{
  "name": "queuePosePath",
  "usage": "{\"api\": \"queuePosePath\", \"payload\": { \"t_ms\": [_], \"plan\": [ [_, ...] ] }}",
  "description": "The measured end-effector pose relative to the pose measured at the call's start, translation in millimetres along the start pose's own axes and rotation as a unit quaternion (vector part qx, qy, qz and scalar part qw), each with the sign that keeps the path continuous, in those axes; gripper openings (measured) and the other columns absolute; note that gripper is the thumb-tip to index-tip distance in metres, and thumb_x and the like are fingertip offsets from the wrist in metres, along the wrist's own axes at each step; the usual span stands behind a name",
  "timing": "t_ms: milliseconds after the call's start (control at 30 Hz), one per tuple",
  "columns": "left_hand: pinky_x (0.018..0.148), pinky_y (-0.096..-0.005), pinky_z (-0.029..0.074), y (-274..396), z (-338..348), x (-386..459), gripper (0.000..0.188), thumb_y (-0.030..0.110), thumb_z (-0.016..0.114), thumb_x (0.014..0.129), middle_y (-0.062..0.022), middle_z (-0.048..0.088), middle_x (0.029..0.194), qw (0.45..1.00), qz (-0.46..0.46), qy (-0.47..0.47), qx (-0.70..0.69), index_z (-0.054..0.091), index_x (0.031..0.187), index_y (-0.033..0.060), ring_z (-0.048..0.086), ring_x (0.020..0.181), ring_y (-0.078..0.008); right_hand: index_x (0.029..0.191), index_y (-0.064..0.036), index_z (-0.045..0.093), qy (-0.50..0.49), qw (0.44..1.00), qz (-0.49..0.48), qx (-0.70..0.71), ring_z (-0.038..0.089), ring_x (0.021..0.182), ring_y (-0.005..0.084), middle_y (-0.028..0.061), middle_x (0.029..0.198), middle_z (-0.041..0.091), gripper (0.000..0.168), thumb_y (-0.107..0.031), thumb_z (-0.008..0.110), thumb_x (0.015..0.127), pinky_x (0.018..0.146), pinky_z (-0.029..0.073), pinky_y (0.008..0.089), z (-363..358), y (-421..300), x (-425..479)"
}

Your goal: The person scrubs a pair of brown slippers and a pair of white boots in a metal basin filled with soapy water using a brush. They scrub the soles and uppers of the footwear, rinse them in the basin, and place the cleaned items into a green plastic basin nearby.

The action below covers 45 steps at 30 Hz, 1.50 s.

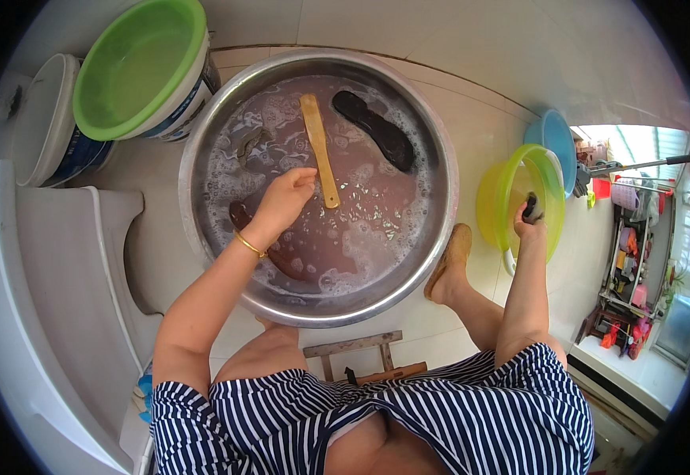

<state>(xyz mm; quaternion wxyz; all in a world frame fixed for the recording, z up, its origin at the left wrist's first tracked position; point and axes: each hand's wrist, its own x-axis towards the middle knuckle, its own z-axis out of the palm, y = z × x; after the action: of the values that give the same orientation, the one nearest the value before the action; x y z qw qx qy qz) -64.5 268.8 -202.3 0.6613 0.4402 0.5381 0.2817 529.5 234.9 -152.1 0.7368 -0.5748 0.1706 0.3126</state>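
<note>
A wide stainless steel basin (440, 184) of cloudy, pinkish soapy water stands before me. My left hand (288, 199) hovers over it with curled fingers and nothing visible in them, close beside a flat wooden stick (318, 151) in the basin. At the upper right of the water lies a black shoe-sole-shaped item (375, 130). A dark brown item (285, 265) is partly under the water and my left wrist, and a greyish piece, perhaps cloth, (253, 145) shows at the left. My right hand (528, 224) grips a small dark item (533, 206) over a yellow-green plastic basin (490, 205).
Left of the steel basin, a green basin (193, 35) sits on a white bucket, beside another bucket (42, 124). A grey-white plastic piece (54, 255) takes up the left side. Beyond the yellow-green basin is a blue basin (550, 133). A wooden stool (354, 343) is near my knees.
</note>
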Motion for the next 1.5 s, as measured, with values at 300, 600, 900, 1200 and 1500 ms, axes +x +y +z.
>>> {"api": "queuePosePath", "payload": {
  "t_ms": [300,600,900,1200,1500],
  "plan": [
    [0.101,-0.0328,0.048,-3,-7,6,0.036,0.011,0.056,0.096,-0.0175,0.067,0.126,0.998,0.013,0.03,0.051,0.06,0.129,-0.0026,0.064,0.117,-0.0238,0.136,-0.001,0.055,-0.436,0.747,-0.137,-0.483,0.063,0.114,0.0254,0.0155,0.128,0.062,0.05,-0.033,0.064,0.098,0.097,0.053,0.0399,99,187,-164],
    [0.108,-0.036,0.044,24,-6,-9,0.042,0.013,0.061,0.096,-0.0172,0.058,0.139,0.984,0.024,0.021,0.175,0.056,0.136,0.0034,0.054,0.131,-0.0298,0.145,-0.014,0.047,-0.363,0.435,-0.356,-0.743,0.049,0.129,0.0401,0.0196,0.135,0.055,0.074,-0.017,0.076,0.077,0.109,0.04,0.0515,130,315,-171],
    [0.118,-0.0552,0.027,79,2,-22,0.08,0.03,0.08,0.078,-0.0175,0.049,0.146,0.78,0.347,0.125,0.506,0.046,0.145,0.0018,0.037,0.142,-0.0355,0.131,-0.014,0.06,-0.64,0.306,-0.434,-0.555,0.054,0.124,0.0328,0.0108,0.128,0.063,0.06,0.0,0.068,0.074,0.111,0.038,0.0521,123,251,-260],
    [0.091,-0.0386,0.055,25,-37,-35,0.055,0.016,0.052,0.094,-0.0203,0.065,0.12,0.992,-0.02,0.06,-0.114,0.042,0.145,-0.0019,0.067,0.106,-0.0273,0.149,-0.003,0.04,-0.534,0.636,-0.249,-0.499,0.048,0.134,0.0414,0.0245,0.146,0.047,0.077,-0.024,0.077,0.084,0.115,0.035,0.0466,152,287,-266],
    [0.091,-0.0418,0.058,-41,-61,-26,0.048,0.023,0.05,0.1,-0.0206,0.063,0.121,0.901,-0.201,-0.066,-0.378,0.044,0.141,-0.0017,0.067,0.105,-0.03,0.156,-0.006,0.028,-0.527,0.573,-0.151,-0.609,0.057,0.124,0.0395,0.0275,0.135,0.056,0.071,-0.023,0.064,0.096,0.106,0.044,0.0417,124,415,-243]
  ]
}}
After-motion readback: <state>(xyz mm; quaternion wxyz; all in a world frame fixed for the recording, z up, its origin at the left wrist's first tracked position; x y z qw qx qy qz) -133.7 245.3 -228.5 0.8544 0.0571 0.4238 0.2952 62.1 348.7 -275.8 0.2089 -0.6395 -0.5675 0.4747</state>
